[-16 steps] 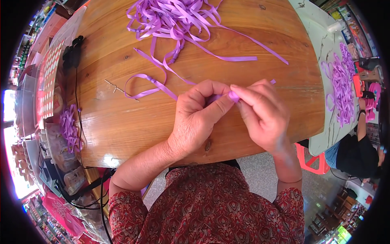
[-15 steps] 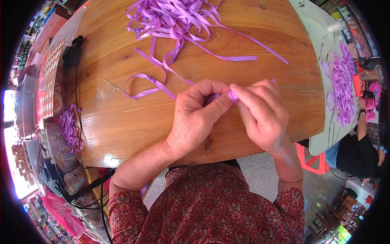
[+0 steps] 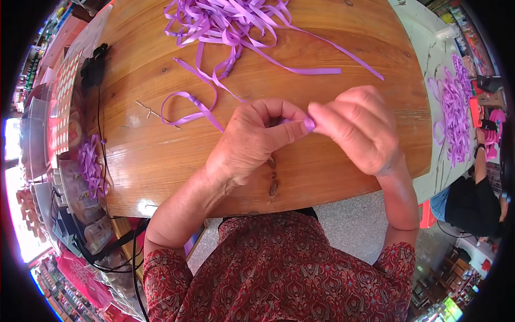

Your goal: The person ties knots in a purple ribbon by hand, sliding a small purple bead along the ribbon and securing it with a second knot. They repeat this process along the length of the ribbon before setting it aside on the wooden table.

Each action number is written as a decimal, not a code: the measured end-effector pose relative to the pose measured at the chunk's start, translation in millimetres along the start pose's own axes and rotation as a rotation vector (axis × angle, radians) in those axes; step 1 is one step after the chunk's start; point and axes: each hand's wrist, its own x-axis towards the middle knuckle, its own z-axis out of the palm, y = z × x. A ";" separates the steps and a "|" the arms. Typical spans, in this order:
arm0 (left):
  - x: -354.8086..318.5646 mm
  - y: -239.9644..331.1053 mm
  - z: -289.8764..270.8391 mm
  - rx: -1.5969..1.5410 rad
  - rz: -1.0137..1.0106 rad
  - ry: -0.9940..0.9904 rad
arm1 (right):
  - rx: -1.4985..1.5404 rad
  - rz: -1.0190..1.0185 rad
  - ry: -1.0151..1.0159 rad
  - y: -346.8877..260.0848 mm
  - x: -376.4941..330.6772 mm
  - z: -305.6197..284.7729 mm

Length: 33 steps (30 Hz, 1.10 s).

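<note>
My left hand [image 3: 257, 133] is closed in a pinch over the middle of the wooden table. Between its thumb and forefinger sits a small loop of purple ribbon [image 3: 309, 124]. My right hand [image 3: 360, 130] pinches at that same loop from the right, its other fingers curled in. From under my left hand the ribbon runs back to the far left and curves round in a loop with a knot [image 3: 195, 101] in it. Part of the ribbon is hidden inside my left palm.
A heap of purple ribbons [image 3: 222, 24] lies at the far side of the table [image 3: 343, 185], two tails reaching right. A thin metal wire tool [image 3: 150, 111] lies left. More ribbons [image 3: 455, 121] lie on a white side table, near a person in black [image 3: 472, 206]. A black cable hangs left.
My right hand has lifted and drawn outward to the right, its wrist turning. My left hand has shifted slightly left, still pinching the ribbon.
</note>
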 end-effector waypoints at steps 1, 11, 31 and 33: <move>0.4 -1.8 0.9 0.001 -0.002 0.002 | 0.002 0.001 0.001 -0.5 -1.2 1.3; -0.1 -10.0 6.4 -0.049 0.181 0.089 | 0.382 0.462 0.101 -18.3 -8.4 10.6; -5.9 -9.3 11.4 -0.009 0.261 0.105 | 0.469 0.581 0.161 -25.3 -4.1 13.4; -6.4 -11.0 11.5 0.013 0.280 0.086 | 0.620 0.715 0.143 -24.7 -5.8 12.1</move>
